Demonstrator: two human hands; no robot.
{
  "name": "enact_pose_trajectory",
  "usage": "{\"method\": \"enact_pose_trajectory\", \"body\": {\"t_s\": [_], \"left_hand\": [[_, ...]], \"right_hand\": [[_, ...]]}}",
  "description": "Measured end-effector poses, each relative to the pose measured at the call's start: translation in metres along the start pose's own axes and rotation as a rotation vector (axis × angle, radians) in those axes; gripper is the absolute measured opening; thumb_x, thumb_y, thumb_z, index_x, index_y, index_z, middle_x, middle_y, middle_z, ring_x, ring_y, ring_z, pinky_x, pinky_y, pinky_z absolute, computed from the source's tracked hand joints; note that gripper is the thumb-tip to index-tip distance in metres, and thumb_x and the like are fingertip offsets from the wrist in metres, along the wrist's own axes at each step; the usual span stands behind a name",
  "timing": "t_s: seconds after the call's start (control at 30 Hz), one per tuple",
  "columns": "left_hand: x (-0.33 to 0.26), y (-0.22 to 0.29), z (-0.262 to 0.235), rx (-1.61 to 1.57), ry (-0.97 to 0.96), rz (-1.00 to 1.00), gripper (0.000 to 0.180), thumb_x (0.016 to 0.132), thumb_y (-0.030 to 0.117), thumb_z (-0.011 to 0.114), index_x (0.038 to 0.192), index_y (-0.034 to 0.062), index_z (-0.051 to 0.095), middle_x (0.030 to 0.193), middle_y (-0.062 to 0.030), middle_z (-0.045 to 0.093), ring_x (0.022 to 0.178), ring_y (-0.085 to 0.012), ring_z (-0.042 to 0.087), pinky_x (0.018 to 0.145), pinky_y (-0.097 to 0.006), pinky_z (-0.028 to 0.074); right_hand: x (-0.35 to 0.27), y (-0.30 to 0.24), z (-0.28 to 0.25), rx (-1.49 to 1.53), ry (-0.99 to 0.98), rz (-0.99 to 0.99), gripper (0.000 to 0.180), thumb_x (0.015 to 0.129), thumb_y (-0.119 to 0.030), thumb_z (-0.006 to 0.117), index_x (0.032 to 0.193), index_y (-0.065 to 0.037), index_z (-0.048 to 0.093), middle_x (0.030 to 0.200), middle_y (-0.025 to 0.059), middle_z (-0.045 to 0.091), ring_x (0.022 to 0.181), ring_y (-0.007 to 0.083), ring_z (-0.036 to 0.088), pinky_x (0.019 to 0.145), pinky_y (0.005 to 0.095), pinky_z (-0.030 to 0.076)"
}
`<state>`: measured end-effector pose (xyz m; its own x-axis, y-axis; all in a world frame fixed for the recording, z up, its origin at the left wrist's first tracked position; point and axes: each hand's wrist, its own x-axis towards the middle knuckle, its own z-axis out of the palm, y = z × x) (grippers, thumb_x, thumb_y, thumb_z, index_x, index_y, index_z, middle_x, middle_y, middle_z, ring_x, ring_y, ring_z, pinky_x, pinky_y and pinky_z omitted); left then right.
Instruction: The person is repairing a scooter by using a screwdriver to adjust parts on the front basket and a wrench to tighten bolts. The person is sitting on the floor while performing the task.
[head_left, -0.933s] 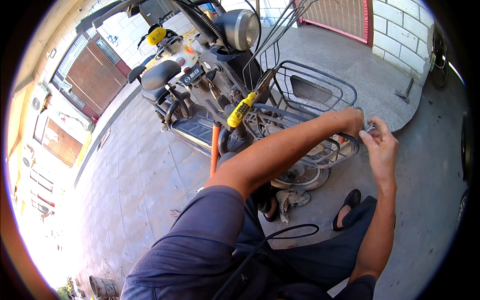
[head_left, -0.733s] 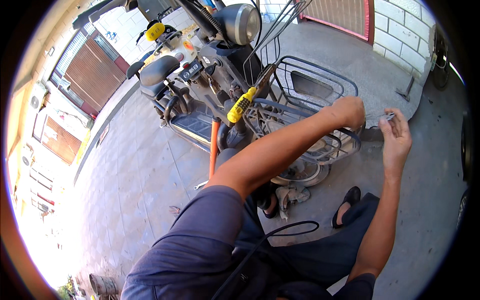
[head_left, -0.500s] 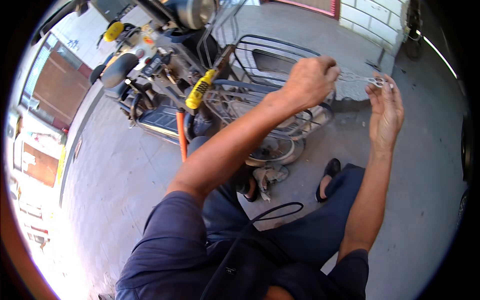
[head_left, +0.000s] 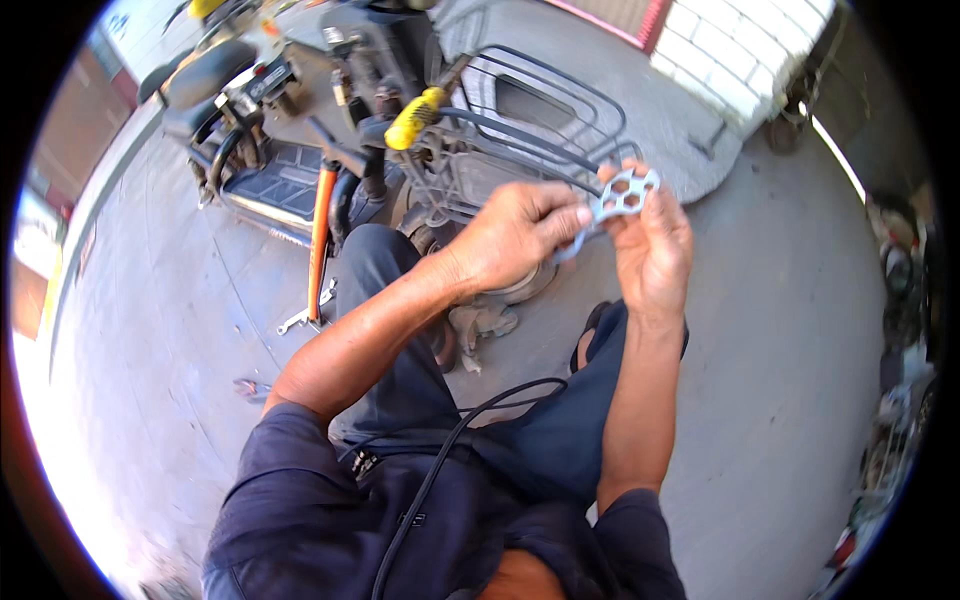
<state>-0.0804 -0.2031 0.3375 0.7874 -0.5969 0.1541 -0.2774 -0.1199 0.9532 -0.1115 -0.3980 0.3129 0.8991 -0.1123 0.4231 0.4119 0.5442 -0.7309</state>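
crowding scooter (head_left: 300,150) behind perforated plate (head_left: 622,195)

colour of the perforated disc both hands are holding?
Silvery grey bare metal, with round cut-out holes. The perforated disc shows in the head view, the only one.

Single head-worn fisheye view, looking steeply down over lap toward concrete floor (head_left: 780,380); scooter (head_left: 300,150) close ahead.

Quick tally: two hands, left hand (head_left: 510,240) and right hand (head_left: 655,250), sharing one flat metal plate with round holes (head_left: 620,195) between them. Just beyond the hands, one scooter (head_left: 300,130) with one wire basket (head_left: 540,120) and one yellow grip (head_left: 412,118). Left of the left hand, one orange bar (head_left: 319,240). Below the hands, one black sandal (head_left: 590,335) on the floor.
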Motion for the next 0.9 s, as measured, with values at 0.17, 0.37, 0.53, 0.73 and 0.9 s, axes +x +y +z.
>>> {"method": "enact_pose_trajectory", "body": {"t_s": [0.17, 0.37, 0.53, 0.73, 0.9], "left_hand": [[-0.039, -0.008, -0.006, -0.36, -0.053, -0.05, 0.031, 0.108, 0.026, 0.058, 0.088, 0.002, 0.063, 0.073, -0.002, 0.063, 0.06, -0.0106, 0.063, 0.054, -0.024, 0.051], [-0.071, 0.002, -0.013, -0.36, 0.144, -0.002, 0.031, 0.107, 0.025, 0.06, 0.088, 0.0001, 0.063, 0.072, -0.0033, 0.065, 0.058, -0.0085, 0.063, 0.053, -0.024, 0.049], [-0.077, 0.004, -0.012, -0.333, 0.365, 0.019, 0.027, 0.107, 0.022, 0.059, 0.096, -0.0018, 0.065, 0.077, -0.0033, 0.066, 0.06, -0.0075, 0.064, 0.052, -0.023, 0.049], [-0.083, 0.003, -0.022, -0.284, 0.578, 0.069, 0.025, 0.107, 0.02, 0.057, 0.1, -0.0023, 0.065, 0.081, -0.0034, 0.066, 0.063, -0.0071, 0.063, 0.054, -0.024, 0.052], [-0.084, -0.018, -0.031, -0.136, 0.856, 0.186, 0.019, 0.105, 0.014, 0.06, 0.099, -0.0033, 0.064, 0.08, -0.0033, 0.065, 0.068, -0.0053, 0.058, 0.058, -0.026, 0.051]], "right_hand": [[-0.013, 0.012, 0.034, -0.097, -0.004, 0.118, 0.04, 0.107, -0.027, 0.057, 0.132, 0.004, 0.062, 0.12, 0.02, 0.071, 0.095, 0.0199, 0.07, 0.078, 0.0344, 0.058], [-0.028, 0.02, 0.065, -0.225, 0.009, 0.175, 0.035, 0.108, -0.029, 0.057, 0.121, 0.001, 0.067, 0.114, 0.014, 0.072, 0.094, 0.0175, 0.07, 0.074, 0.0305, 0.057], [-0.035, 0.024, 0.097, -0.297, -0.124, 0.237, 0.023, 0.104, -0.018, 0.065, 0.112, 0.003, 0.069, 0.09, 0.0017, 0.065, 0.075, 0.0078, 0.058, 0.057, 0.0239, 0.049], [-0.015, 0.035, 0.119, -0.448, -0.282, 0.205, 0.027, 0.103, -0.023, 0.068, 0.111, 0.003, 0.07, 0.084, -0.0018, 0.062, 0.073, 0.0048, 0.054, 0.058, 0.0211, 0.044], [0.002, 0.054, 0.137, -0.496, -0.361, 0.233, 0.027, 0.102, -0.02, 0.068, 0.115, 0.004, 0.07, 0.091, 0.0009, 0.068, 0.079, 0.0052, 0.061, 0.067, 0.022, 0.052]]}}
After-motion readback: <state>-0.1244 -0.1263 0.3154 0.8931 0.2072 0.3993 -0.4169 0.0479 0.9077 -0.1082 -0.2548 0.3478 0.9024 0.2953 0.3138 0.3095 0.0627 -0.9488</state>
